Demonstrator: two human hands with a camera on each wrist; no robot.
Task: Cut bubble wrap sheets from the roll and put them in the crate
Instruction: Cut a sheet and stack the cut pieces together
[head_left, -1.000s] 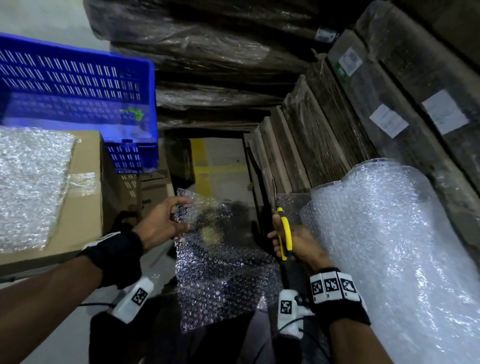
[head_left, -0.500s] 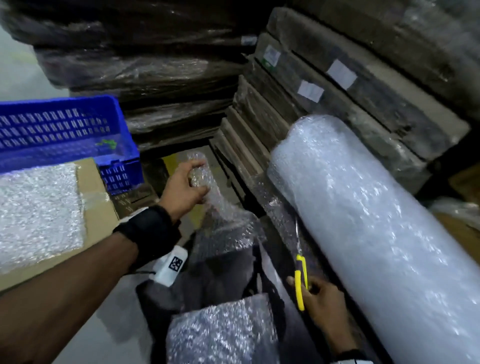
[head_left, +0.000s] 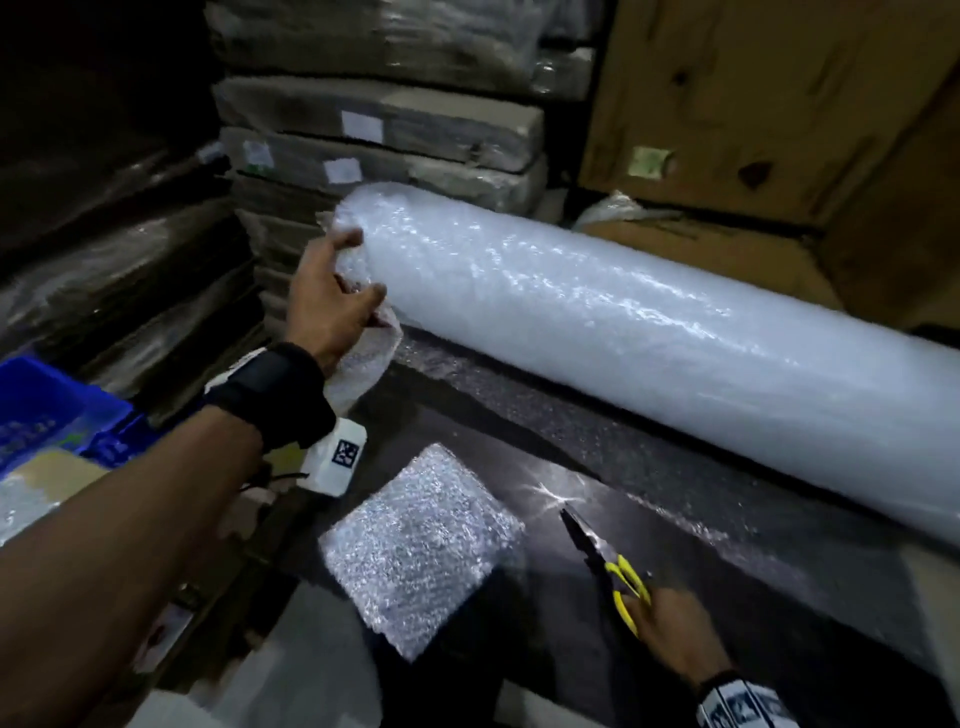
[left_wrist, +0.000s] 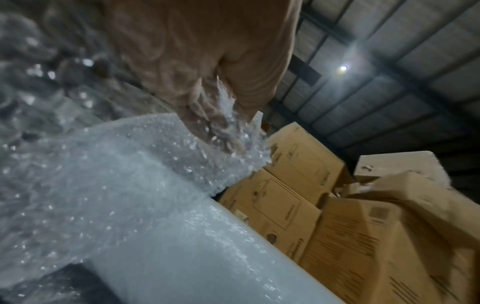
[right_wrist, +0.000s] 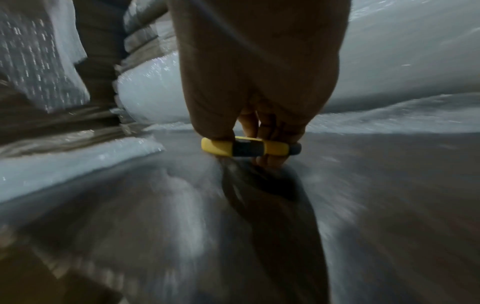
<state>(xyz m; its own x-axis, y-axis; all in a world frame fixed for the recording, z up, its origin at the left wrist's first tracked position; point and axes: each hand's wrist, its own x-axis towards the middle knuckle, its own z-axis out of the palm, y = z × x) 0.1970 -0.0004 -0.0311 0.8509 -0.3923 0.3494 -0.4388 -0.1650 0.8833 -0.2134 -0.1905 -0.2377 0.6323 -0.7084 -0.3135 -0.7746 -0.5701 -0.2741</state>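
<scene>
the big white cylinder of rolled bubble wrap lies across the dark surface from ten o'clock toward four o'clock, and that is where our attention has swung: a second ago we faced the blue slotted plastic crate, which now sits only at the nine o'clock edge of the head view. our left hand has moved from the loose sheet it was lifting to the roll's near end, where its fingers curl into and pinch the free bubble film. our right hand has dropped low at five o'clock, fingers curled through the yellow-handled scissors, whose blades look nearly closed and touch no film. a cut square sheet of bubble wrap lies flat at six o'clock, well apart from the crate, so we judge it is not yet stowed. to us this reads as the start of the next length: pull film off first, then cut.
</scene>
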